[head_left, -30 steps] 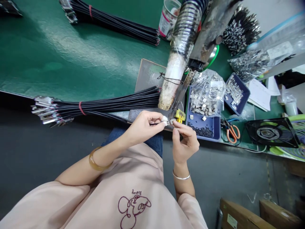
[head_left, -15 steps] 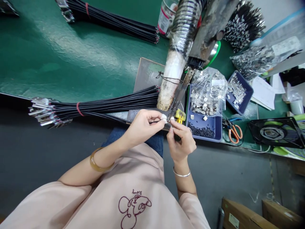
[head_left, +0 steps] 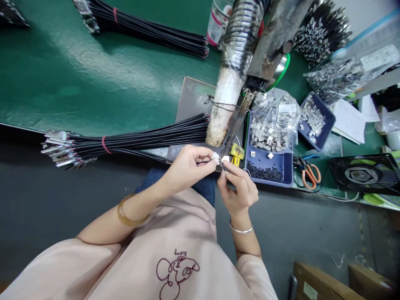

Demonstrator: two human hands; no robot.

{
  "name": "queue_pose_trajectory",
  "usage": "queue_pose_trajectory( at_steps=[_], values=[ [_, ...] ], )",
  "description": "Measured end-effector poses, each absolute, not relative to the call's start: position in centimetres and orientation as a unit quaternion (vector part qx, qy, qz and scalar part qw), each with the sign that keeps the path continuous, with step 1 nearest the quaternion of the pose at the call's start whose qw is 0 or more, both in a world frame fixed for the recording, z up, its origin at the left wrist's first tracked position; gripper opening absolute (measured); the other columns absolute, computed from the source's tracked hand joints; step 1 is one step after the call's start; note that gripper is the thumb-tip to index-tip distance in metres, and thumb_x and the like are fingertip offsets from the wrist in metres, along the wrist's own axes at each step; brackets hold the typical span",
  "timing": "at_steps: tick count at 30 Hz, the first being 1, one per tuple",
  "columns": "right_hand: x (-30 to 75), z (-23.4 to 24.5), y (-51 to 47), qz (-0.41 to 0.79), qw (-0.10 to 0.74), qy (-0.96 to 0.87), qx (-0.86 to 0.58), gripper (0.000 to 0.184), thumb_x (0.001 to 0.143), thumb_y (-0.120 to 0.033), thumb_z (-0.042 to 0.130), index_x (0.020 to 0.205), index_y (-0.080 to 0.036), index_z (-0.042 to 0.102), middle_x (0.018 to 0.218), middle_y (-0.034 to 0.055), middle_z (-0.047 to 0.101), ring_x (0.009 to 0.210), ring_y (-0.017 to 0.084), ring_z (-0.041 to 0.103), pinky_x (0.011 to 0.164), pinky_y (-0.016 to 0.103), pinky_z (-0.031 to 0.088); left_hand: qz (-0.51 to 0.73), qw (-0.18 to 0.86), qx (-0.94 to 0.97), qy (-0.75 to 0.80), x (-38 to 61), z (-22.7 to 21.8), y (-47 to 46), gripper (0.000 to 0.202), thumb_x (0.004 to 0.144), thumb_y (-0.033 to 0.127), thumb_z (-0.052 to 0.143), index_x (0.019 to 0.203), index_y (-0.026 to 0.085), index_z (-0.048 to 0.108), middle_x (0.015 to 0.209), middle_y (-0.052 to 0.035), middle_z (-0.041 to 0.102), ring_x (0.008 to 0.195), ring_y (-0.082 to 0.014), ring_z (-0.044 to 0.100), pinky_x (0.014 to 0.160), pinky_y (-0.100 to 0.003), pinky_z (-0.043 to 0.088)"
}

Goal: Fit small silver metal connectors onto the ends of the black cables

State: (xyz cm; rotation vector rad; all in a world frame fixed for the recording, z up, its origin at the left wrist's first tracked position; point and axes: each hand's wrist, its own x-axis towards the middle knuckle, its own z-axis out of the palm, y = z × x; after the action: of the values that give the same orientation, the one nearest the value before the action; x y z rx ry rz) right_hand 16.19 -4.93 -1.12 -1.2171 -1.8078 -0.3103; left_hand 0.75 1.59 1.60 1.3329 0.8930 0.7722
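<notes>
My left hand is closed in a pinch on the end of a black cable, with white wrapping on a fingertip. Right beside it, my right hand pinches a thin silvery wire, and a white covering shows at its index fingertip. Both sets of fingertips nearly meet just below the tip of a soldering iron that slants down from above. What sits between the fingertips is too small to make out. A banded bundle of black cables lies to the left, metal plugs at its far end.
A silver duct with a white nozzle hangs over the work spot. To the right stand a blue tray of connectors and black bits, a smaller tray, orange-handled pliers and a fan. Another cable bundle lies behind.
My right hand has shifted very slightly, and its white-tipped index finger shows more clearly. Both hands keep their pinch. The whole view has moved a little.
</notes>
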Motion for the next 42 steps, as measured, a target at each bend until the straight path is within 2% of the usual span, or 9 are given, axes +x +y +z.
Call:
queue_pose_trajectory(
  at_steps=[5,9,12,17,24,28,32,38,42],
  values=[
    [16.2,-0.7,-5.0,-0.110,0.478,-0.697,-0.524,0.021,0.083,-0.008,0.072,0.096,-0.023,0.065,0.100,0.0051,0.079,0.088,0.017,0.078,0.076,0.027,0.066,0.326,0.622,0.595,0.391,0.6,1.6,1.3,0.019,0.081,0.021,0.059,0.068,0.010,0.066,0.062,0.0007,0.050,0.059,-0.0082,0.043,0.053,-0.019,0.035],
    [16.3,0.1,-5.0,0.060,0.488,-0.637,-0.594,0.008,0.089,-0.015,0.067,0.091,-0.022,0.067,0.102,0.0050,0.078,0.091,0.018,0.077,0.071,0.029,0.066,0.340,0.614,0.592,0.397,0.5,1.5,1.0,0.019,0.081,0.024,0.061,0.074,0.010,0.071,0.070,-0.0029,0.061,0.063,-0.0104,0.051,0.057,-0.019,0.042],
    [16.3,0.4,-5.0,0.140,0.489,-0.616,-0.601,0.004,0.090,-0.018,0.065,0.087,-0.021,0.066,0.101,0.0049,0.077,0.088,0.018,0.077,0.074,0.031,0.066,0.350,0.592,0.603,0.405,0.5,1.5,1.0,0.020,0.081,0.023,0.060,0.070,0.010,0.070,0.064,-0.0015,0.057,0.058,-0.0092,0.046,0.053,-0.019,0.038],
    [16.3,0.5,-4.7,0.111,0.487,-0.643,-0.581,0.009,0.087,-0.014,0.067,0.087,-0.022,0.066,0.101,0.0038,0.077,0.094,0.017,0.075,0.078,0.032,0.065,0.356,0.574,0.613,0.409,0.8,1.5,1.2,0.022,0.081,0.021,0.058,0.063,0.010,0.065,0.055,0.0032,0.038,0.054,-0.0066,0.029,0.048,-0.020,0.024],
    [16.0,1.3,-4.3,0.061,0.479,-0.665,-0.569,0.013,0.085,-0.010,0.070,0.087,-0.023,0.068,0.098,0.0029,0.077,0.093,0.017,0.075,0.081,0.033,0.063,0.373,0.573,0.605,0.408,0.8,1.6,1.4,0.022,0.081,0.020,0.058,0.061,0.011,0.061,0.059,0.0025,0.040,0.056,-0.0068,0.031,0.050,-0.021,0.026],
    [16.3,1.6,-4.5,0.047,0.467,-0.685,-0.557,0.015,0.084,-0.007,0.069,0.084,-0.022,0.065,0.093,0.0022,0.077,0.094,0.017,0.075,0.083,0.031,0.062,0.354,0.594,0.602,0.399,0.8,1.8,1.6,0.019,0.079,0.017,0.058,0.061,0.011,0.060,0.058,0.0039,0.035,0.055,-0.0063,0.028,0.048,-0.020,0.023],
    [16.5,1.5,-4.9,0.045,0.447,-0.698,-0.557,0.015,0.085,-0.008,0.067,0.087,-0.022,0.063,0.098,0.0037,0.078,0.095,0.017,0.075,0.081,0.029,0.062,0.331,0.605,0.612,0.387,0.9,1.9,1.7,0.020,0.079,0.016,0.057,0.059,0.012,0.058,0.057,0.0045,0.032,0.056,-0.0059,0.026,0.048,-0.020,0.021],
    [16.2,1.2,-5.2,0.025,0.459,-0.682,-0.569,0.014,0.085,-0.009,0.068,0.089,-0.023,0.064,0.100,0.0028,0.078,0.091,0.015,0.075,0.076,0.026,0.062,0.341,0.608,0.601,0.392,0.8,1.6,1.4,0.016,0.080,0.019,0.060,0.066,0.012,0.061,0.058,0.0040,0.042,0.056,-0.0063,0.036,0.051,-0.019,0.031],
    [16.2,1.0,-5.4,0.128,0.482,-0.629,-0.596,0.006,0.088,-0.015,0.067,0.087,-0.021,0.066,0.100,0.0033,0.077,0.087,0.016,0.076,0.073,0.028,0.064,0.367,0.615,0.576,0.395,0.7,1.4,1.1,0.011,0.080,0.020,0.062,0.074,0.011,0.066,0.066,0.0002,0.057,0.061,-0.0094,0.052,0.060,-0.020,0.044]
  ],
)
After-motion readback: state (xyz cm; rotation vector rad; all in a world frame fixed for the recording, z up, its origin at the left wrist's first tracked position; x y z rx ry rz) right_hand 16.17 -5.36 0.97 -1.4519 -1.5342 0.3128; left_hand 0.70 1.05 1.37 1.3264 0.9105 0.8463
